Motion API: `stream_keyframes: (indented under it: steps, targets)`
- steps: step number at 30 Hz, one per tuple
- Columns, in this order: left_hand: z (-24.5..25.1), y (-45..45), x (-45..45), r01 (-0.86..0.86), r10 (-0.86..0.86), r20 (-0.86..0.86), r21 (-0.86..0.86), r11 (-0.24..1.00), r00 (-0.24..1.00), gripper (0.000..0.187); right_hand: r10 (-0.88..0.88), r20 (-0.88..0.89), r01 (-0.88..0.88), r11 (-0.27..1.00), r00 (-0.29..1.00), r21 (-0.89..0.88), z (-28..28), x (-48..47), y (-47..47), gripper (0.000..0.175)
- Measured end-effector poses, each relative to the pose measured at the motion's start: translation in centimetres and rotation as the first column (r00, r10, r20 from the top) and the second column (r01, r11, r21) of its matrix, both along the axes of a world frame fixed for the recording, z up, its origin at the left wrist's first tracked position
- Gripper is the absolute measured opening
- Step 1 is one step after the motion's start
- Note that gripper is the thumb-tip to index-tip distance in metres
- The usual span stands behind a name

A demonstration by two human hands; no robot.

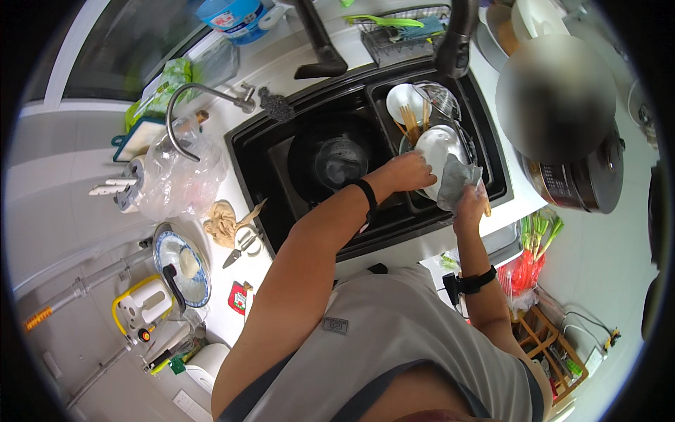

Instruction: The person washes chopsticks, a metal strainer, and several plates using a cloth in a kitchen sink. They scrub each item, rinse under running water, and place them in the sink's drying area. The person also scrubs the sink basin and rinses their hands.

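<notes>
My left hand [414, 171], its fingers curled, lies over the left edge of a large white bowl [436, 141] in the right basin of the black double sink [242, 174]. Whether it grips the rim cannot be told. My right hand [469, 203] pinches a grey cloth [457, 182], which hangs over the bowl's lower right side. Behind these are a smaller white bowl [403, 100], several wooden chopsticks [410, 122] and a wire strainer [442, 100]. Part of a glass bowl shows beneath. A dark wok [306, 158] with water in it rests in the left basin.
A curved metal faucet [176, 105] and a plastic bag [182, 169] are left of the sink. Kitchen scissors [245, 245] and a tan cloth [221, 224] lie by its lower left corner. A dark faucet [319, 58] overhangs the back; a rice cooker [575, 176] stands at right.
</notes>
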State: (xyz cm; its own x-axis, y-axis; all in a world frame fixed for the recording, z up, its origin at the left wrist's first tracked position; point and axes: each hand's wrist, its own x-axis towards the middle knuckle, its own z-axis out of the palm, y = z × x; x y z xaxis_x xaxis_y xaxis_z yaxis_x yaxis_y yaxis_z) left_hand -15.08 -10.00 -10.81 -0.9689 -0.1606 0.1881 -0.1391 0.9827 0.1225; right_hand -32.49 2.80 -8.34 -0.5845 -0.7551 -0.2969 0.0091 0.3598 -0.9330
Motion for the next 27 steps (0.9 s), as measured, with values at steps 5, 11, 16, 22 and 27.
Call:
stream_keyframes:
  steps: [5, 11, 16, 22, 27]
  targets:
    - [0.9, -0.2, 2.4, -0.103, 0.103, -0.115, 0.007, 0.995, 0.988, 0.008, -0.144, 0.299, 0.132, 0.989, 0.943, 0.059, 0.5, 0.8, -1.6, 0.036]
    - [-2.4, 1.8, 12.2, -0.660, 0.848, -0.180, 0.555, 0.506, 0.499, 0.035, -0.172, 0.286, 0.155, 0.984, 0.943, 0.081, 1.0, 1.4, -2.7, 0.040]
    - [-10.9, 2.3, 18.9, -0.512, 0.759, 0.565, 0.570, -0.643, -0.324, 0.030, -0.136, 0.343, 0.106, 0.989, 0.930, 0.104, 1.5, 2.5, -3.6, 0.038]
    - [-16.3, 2.3, 20.2, 0.082, 0.555, 0.831, 0.556, -0.827, -0.040, 0.014, -0.053, 0.406, 0.024, 0.997, 0.912, 0.076, 2.5, 5.1, -5.3, 0.035]
    - [-20.4, 1.7, 20.1, -0.150, 0.548, 0.837, 0.540, -0.828, -0.010, 0.013, 0.111, 0.435, -0.140, 0.989, 0.894, 0.036, 3.5, 7.1, -6.2, 0.037]
